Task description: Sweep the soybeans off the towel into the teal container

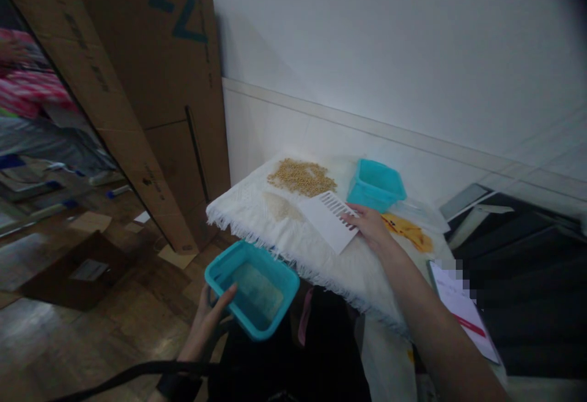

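My left hand point(206, 317) grips the left side of a teal plastic tub point(260, 330), thumb over the rim, just off the table's front edge. A pale layer, perhaps fine grain, covers the tub's bottom. With my right hand point(370, 227) I hold a white slotted card point(331, 230) flat or nearly flat over the cloth. Beyond the card's far edge lies a spread of yellowish beans point(302, 175). To its left is a smaller pile of pale grain point(282, 208), which looks like rice.
A white fringed cloth point(250, 206) covers the table. A second teal tub point(378, 188), a clear plastic lid point(419, 213), a yellow cloth point(408, 234) and a phone or tablet point(463, 310) are to the right. Tall cardboard point(174, 84) stands left; another person point(41, 96) is beyond.
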Available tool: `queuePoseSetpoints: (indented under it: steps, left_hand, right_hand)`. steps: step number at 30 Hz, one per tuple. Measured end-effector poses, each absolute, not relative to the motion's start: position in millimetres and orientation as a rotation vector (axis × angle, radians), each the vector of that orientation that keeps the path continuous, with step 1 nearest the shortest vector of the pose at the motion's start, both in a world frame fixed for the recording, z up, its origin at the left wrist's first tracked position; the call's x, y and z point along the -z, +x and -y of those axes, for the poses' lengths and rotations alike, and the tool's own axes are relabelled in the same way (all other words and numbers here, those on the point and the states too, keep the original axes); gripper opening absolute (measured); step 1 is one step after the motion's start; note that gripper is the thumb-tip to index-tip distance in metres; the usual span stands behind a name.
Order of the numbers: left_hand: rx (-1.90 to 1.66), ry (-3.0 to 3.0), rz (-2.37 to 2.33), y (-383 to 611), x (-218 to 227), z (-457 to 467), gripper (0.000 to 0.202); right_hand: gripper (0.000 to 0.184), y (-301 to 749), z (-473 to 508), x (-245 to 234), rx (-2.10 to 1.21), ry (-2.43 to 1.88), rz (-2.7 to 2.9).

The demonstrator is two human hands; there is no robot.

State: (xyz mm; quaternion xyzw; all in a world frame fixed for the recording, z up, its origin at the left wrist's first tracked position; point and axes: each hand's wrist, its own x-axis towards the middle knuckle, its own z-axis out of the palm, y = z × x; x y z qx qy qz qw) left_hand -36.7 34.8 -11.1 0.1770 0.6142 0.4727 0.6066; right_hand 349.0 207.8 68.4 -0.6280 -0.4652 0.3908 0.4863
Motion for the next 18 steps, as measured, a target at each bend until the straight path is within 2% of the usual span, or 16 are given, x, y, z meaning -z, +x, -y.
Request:
queuePoseSetpoints:
  steps: [9, 18]
  left_hand:
    - [-1.061, 0.418, -1.461, -32.2, 2.7, -36.4, 0.089]
    - [-1.128, 0.442, -1.417, -24.2, 0.2, -39.2, 0.09]
  right_hand:
    - [0.07, 336.4, -215.0, -63.3, -0.987, -1.476, 1.224]
    - [0.062, 337.2, -222.9, -67.5, -0.986, -1.499, 1.259]
